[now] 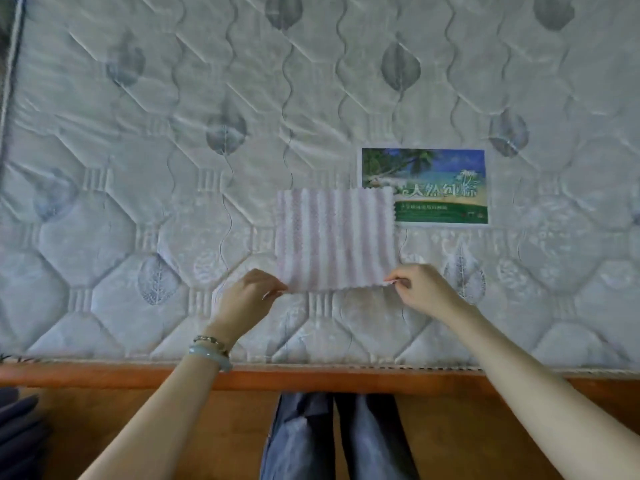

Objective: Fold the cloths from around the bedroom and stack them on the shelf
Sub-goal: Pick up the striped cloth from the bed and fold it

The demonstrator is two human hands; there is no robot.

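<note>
I can't read the small print on the label (433,168) just right of the cloth (336,237) — the cloth's far right corner covers the label's near left corner — and the dark fabric (17,434) well to the cloth's near left runs off the picture's edge, too blurred to identify.

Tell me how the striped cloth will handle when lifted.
Probably floppy: the striped cloth bows between the left hand and right hand pinching its near corners. Likely light, since fingertip pinches lift it. Its ribbed texture should resist slipping.

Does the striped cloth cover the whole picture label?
No, the striped cloth overlaps the picture label only at its lower left corner.
</note>
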